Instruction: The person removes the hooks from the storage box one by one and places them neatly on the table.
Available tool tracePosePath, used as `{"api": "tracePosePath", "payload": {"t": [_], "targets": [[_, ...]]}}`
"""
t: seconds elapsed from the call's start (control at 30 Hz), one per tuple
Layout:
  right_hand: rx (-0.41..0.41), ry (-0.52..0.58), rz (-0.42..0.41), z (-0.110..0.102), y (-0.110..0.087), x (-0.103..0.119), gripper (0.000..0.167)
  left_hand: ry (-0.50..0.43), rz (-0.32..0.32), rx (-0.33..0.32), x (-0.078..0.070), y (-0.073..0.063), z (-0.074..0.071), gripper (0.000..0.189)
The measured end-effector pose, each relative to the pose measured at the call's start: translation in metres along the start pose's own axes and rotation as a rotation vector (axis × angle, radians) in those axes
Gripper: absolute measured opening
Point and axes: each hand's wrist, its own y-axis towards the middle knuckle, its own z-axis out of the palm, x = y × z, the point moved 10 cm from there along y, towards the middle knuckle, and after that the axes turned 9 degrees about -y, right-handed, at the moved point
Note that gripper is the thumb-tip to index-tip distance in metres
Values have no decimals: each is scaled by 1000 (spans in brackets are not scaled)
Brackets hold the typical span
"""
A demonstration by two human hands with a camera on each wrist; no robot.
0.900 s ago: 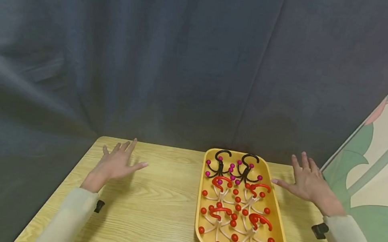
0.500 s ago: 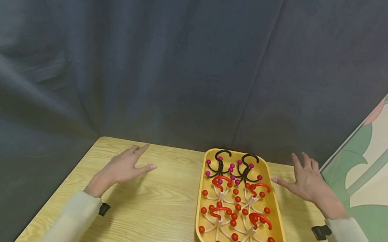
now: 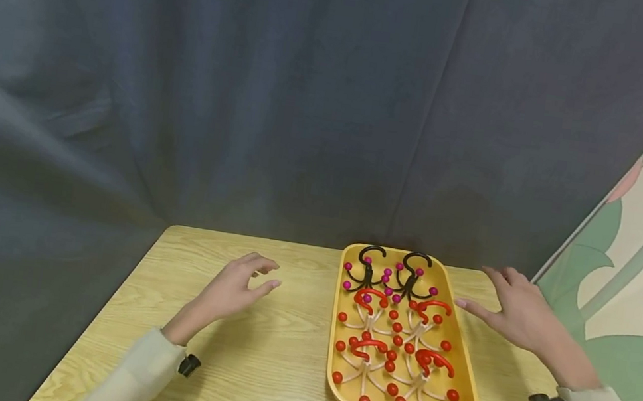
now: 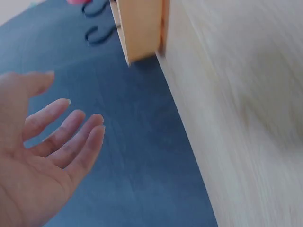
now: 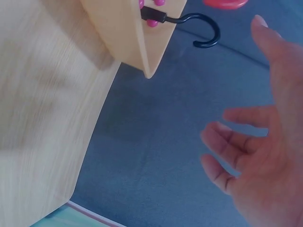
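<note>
A yellow tray [image 3: 333, 342] holds several scalp-massager-like claws with hooked handles and ball-tipped legs. Two black claws [image 3: 368, 274] with magenta balls lie at its far end. Nearer the front are several white-legged claws [image 3: 365, 366] with red hooks and red balls. Left of the tray, my left hand [image 3: 229, 291] hovers with loosely bent fingers and holds nothing. My right hand [image 3: 524, 316] hovers beside the tray's right rim, thumb pointing toward it, also without anything in its fingers. In the right wrist view, a black hook [image 5: 217, 30] pokes past the tray wall [image 5: 135, 42].
The tray stands on a light wooden table [image 3: 254, 353], right of its middle. Behind the table hangs a dark blue-grey curtain [image 3: 309, 105]. A flower-patterned panel [image 3: 641, 293] rises on the right. Each wrist wears a small black device [image 3: 189, 365].
My left hand has moved right, toward the tray, its fingers going from spread to loosely bent. My right hand has shifted slightly and its fingers have relaxed. The claws stay in place.
</note>
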Motion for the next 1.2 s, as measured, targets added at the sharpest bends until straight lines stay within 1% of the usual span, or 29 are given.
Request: {"api": "tracePosePath", "payload": {"t": [0.1, 0.23, 0.37, 0.47, 0.53, 0.6, 0.7, 0.8, 0.93, 1.1, 1.2], "targets": [[15, 41, -8, -4, -8, 5, 91, -97, 42, -5, -14, 0, 8, 29], [50, 45, -13, -2, -22, 13, 88, -216, 62, 0, -28, -1, 19, 19], [68, 61, -32, 1, -37, 20, 80, -281, 66, -8, -39, -1, 26, 13], [82, 92, -37, 4, -46, 23, 73, -319, 64, 2, -45, 1, 35, 12], [93, 112, -38, 7, -53, 24, 69, -353, 61, 23, -49, 3, 43, 13], [96, 128, -35, 11, -58, 26, 69, -387, 56, 52, -53, 4, 52, 15], [100, 151, -35, 17, -66, 32, 75, -438, 31, 107, -56, 5, 65, 19], [105, 166, -37, 23, -71, 39, 81, -491, -23, 166, -59, 5, 79, 27], [123, 156, -39, 29, -76, 48, 90, -541, -88, 232, -63, 4, 95, 40], [142, 138, -29, 35, -83, 55, 101, -587, -100, 294, -75, 1, 111, 47], [164, 131, -27, 40, -87, 59, 106, -603, -101, 319, -81, -1, 120, 48]]}}
